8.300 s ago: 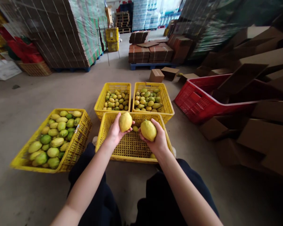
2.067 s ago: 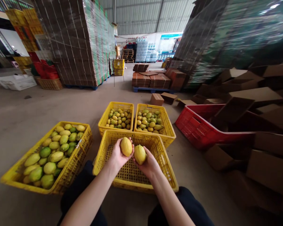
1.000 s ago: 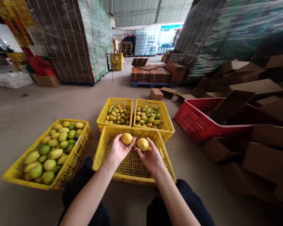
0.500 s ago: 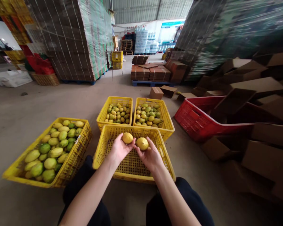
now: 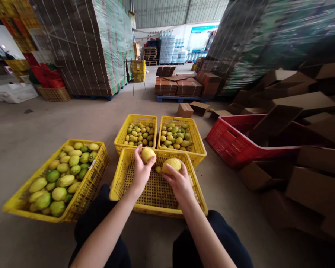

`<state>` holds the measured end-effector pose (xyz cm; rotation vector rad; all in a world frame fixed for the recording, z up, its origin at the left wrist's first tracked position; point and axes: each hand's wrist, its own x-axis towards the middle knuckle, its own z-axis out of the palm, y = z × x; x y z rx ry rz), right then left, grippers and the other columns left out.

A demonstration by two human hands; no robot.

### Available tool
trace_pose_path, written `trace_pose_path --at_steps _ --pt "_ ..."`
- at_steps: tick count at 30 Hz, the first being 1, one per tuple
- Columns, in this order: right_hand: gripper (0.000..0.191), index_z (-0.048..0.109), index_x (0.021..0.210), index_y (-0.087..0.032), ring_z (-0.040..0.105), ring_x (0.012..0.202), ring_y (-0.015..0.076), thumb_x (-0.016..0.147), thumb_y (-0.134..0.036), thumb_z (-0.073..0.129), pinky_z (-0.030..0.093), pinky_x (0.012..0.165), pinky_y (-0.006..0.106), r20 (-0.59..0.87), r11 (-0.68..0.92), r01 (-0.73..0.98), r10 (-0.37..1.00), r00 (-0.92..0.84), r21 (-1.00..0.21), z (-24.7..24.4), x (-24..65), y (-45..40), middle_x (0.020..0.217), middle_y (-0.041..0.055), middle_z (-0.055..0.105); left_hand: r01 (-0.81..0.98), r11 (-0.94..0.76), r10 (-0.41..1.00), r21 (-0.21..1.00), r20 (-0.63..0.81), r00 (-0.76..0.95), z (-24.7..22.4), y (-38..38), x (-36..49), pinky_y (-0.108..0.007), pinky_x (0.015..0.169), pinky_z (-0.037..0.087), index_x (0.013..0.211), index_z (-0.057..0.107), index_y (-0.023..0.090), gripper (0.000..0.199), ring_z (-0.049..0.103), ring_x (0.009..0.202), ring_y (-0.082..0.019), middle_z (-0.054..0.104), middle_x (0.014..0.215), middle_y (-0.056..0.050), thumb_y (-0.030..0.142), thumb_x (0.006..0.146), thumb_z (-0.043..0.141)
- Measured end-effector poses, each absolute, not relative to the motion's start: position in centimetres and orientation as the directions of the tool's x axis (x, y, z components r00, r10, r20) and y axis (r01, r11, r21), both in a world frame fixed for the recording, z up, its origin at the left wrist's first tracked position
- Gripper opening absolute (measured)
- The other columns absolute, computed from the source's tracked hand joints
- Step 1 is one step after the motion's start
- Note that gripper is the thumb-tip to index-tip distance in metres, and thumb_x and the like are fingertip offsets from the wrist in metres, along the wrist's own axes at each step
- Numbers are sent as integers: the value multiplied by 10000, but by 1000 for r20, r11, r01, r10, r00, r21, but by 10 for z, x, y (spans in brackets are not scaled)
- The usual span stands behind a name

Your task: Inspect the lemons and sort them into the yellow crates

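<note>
While the near yellow crate [image 5: 156, 210] lies beneath, right hand [image 5: 181, 184] clasps the larger lemon [image 5: 171, 165] and left hand [image 5: 141, 175], apart, the smaller lemon [image 5: 147, 154], toward its far edge; slackened grip could drop either, bruising the small fruit [image 5: 158, 169].

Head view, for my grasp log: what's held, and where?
Left hand: rounded yellow lemon, by its sides. Right hand: oval yellow lemon, by its near side.

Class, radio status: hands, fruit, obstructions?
Left hand holding rounded yellow fruit. Right hand holding oval yellow fruit. Possible snag: small yellow fruit between them. Yellow plastic crate below.
</note>
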<state>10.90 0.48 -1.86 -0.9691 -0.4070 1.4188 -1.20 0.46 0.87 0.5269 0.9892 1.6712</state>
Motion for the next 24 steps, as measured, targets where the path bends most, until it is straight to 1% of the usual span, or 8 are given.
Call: trace_pose_path --at_steps 2,3,5,10,12,16,19,24 --pt "611 589 1050 -279 672 742 127 540 -59 844 602 670 233 -126 43 -502 946 299 -864 -17 109 2 848 -59 694 -490 -155 937 858 -30 -348 14 1 -11 -180 987 467 1084 633 246 537 510 1283 -169 598 1260 -22 -24 643 777" --pt "632 599 1054 -281 664 773 117 520 -58 854 583 694 205 -48 114 -426 935 351 -897 -14 109 1 891 -56 696 -460 -173 937 871 2 -349 16 0 -11 -177 1014 443 1054 655 236 523 493 1302 -168 614 1240 -23 -36 626 782" --pt "611 622 1022 -275 653 846 115 502 -56 857 554 748 187 69 202 -290 910 409 -936 -10 109 -2 971 -46 692 -399 -193 939 896 51 -339 18 -3 -10 -218 1060 423 1007 679 233 492 486 1308 -183 632 1205 -26 -30 608 796" --pt "564 642 1084 -274 614 1037 171 577 -91 810 530 854 253 249 302 -74 882 400 -950 -7 109 -7 1170 11 645 -163 -311 924 936 257 -284 19 -9 -10 -340 1133 369 995 722 252 450 508 1268 -234 622 1169 -52 39 612 825" --pt "537 642 1113 -268 593 1083 191 619 -119 789 528 868 275 290 319 -11 875 387 -948 -10 110 -7 1227 43 610 -92 -346 912 934 312 -267 20 -10 -10 -366 1140 354 1013 737 260 466 522 1244 -248 610 1165 -64 39 611 823" --pt "477 624 1145 -280 571 1105 201 696 -183 752 527 874 300 344 338 82 862 372 -938 -13 111 -6 1257 58 562 -33 -349 908 937 329 -259 20 -10 -10 -415 1128 363 996 752 288 466 548 1195 -267 598 1101 -63 28 613 811" --pt "467 625 1142 -291 569 1098 200 702 -186 741 526 861 302 343 336 86 864 369 -938 -13 111 -6 1251 52 558 15 -373 902 928 366 -230 17 -10 -9 -414 1126 365 1011 756 305 466 565 1164 -262 598 1087 -62 29 638 795" --pt "488 638 1129 -289 573 1079 210 675 -122 706 531 813 305 336 331 77 869 363 -941 -13 109 -6 1216 55 570 46 -422 890 906 423 -172 12 -10 -10 -401 1126 365 1056 753 319 468 578 1123 -252 605 1093 -69 66 664 793"
